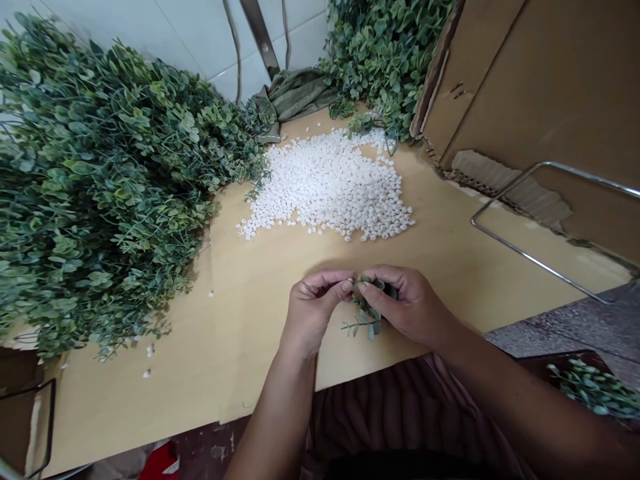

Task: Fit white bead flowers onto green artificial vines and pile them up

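Observation:
Near the front edge of the table, my two hands meet at the fingertips over a small sprig of artificial green leaves (373, 322). My right hand (407, 300) pinches the sprig between thumb and fingers, and its leaves hang down below the fingers. Thumb and forefinger of my left hand (313, 303) are pressed together at the sprig's stem end; whatever small thing lies between them is hidden. Beyond the hands, a heap of small white plastic pieces (333, 180) is spread over the tabletop (260, 293).
A large pile of artificial greenery (115, 180) covers the left side. More greenery (390, 60) stands at the back, beside a dark green cloth (305, 93). On the right are a cardboard box (550, 100) and a bent metal wire frame (540, 253). Leafy sprigs (595, 390) lie lower right.

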Available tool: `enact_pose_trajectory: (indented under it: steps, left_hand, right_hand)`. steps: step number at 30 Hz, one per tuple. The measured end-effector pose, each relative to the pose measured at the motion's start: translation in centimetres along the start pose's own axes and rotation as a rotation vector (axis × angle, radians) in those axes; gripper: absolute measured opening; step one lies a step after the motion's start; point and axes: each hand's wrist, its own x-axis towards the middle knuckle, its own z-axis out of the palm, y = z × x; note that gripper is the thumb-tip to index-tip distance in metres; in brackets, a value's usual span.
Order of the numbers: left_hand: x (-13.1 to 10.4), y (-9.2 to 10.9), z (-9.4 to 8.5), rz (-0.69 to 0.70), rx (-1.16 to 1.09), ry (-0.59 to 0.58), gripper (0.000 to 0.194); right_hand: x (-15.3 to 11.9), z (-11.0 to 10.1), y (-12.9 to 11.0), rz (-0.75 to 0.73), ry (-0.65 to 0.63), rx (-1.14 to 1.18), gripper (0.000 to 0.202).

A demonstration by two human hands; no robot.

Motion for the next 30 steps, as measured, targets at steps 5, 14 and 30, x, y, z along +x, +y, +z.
enact_pose_trajectory:
  steps: [5,14,30]
  left_hand:
    - [-0.03,-0.20,-0.17,0.022,-0.006,-0.013,0.014]
    - [-0.18,-0.35,0.14,0.070,0.009,0.030,0.011]
    - [-0.27,-0.40,0.46,0.073,0.038,0.078,0.016]
  right_hand:
    - [0.03,-0.21,-0.01,-0.028,-0.028,0.019,0.017]
    - [-0.02,-0.33,0.01,-0.024,-0.075,0.029,0.020]
    - [-0.11,-0.19,0.28,0.003,-0.022,0.005,0.021]
